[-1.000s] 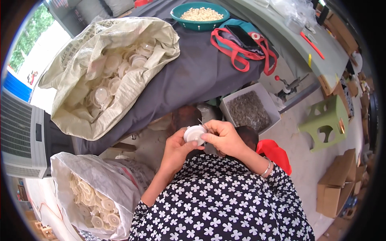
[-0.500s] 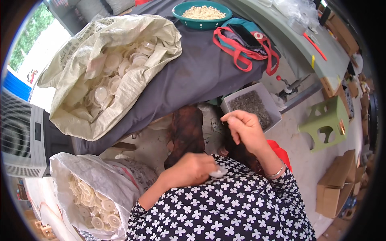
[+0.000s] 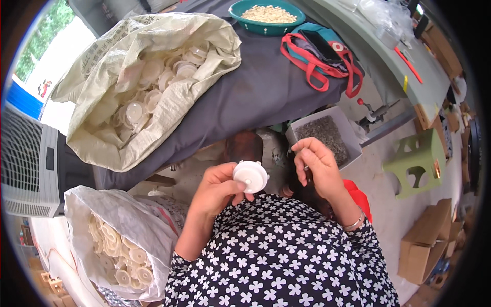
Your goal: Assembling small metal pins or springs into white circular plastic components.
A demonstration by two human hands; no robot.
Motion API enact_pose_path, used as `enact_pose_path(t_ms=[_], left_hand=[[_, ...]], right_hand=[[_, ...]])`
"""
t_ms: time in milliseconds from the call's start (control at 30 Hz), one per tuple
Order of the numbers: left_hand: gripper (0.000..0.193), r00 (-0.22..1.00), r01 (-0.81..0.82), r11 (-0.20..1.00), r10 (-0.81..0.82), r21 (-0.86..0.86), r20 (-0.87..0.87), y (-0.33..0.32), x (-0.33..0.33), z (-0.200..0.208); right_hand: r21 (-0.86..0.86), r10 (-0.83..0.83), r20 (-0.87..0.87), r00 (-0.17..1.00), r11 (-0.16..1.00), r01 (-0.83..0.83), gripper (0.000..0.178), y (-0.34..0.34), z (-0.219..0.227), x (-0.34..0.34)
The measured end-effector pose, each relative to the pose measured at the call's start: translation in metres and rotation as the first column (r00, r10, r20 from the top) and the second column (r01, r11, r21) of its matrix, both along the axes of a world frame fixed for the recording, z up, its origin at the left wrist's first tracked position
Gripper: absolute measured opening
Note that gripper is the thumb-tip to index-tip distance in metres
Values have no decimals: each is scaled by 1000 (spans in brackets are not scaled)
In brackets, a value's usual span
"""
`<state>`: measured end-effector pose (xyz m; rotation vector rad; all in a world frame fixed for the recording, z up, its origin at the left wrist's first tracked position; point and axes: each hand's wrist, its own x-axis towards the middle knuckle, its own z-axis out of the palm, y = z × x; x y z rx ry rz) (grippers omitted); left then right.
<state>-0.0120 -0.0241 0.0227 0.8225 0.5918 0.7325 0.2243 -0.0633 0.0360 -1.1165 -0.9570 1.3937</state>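
Observation:
My left hand grips a round white plastic cap by its rim, in front of my body. The cap's flat face, with a small raised spot, is turned up toward me. To its right, my right hand is held with fingers curled and thumb close to them. Something tiny may be between those fingertips, too small to make out. The right hand hovers at the near edge of a white box full of small dark grey pieces. The two hands are apart.
A woven sack of translucent plastic parts lies on the cloth-covered table. Below stands a white sack with similar cream parts. A teal basket of pale pieces, a red-trimmed bag, a green stool and a cardboard box surround me.
My left hand has risen from my lap and turned the white cap face up into plain view. My right hand has shifted slightly right, its fingers still curled.

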Motion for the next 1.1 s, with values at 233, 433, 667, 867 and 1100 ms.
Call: enact_pose_path(t_ms=[233,433,667,867,1100], left_hand=[[33,996,-16,999,18,29,-92,0,12,-17],[31,973,-114,986,136,124,-186,-5,22,-12],[23,967,-187,913,236,362,-93,-4,28,-24],[16,916,-201,795,360,572,-177,-4,30,-26],[8,886,-189,658,435,729,-163,-2,32,-16]], right_hand=[[81,172,259,950,977,-199,17,-15,13,-16],[214,121,534,837,938,-273,34,-20,24,-19],[356,-62,798,599,851,-386,39,-23,28,-17],[332,-99,867,489,846,-418,40,-24,29,-18],[275,-33,870,491,861,-428,37,-22,33,-20]])
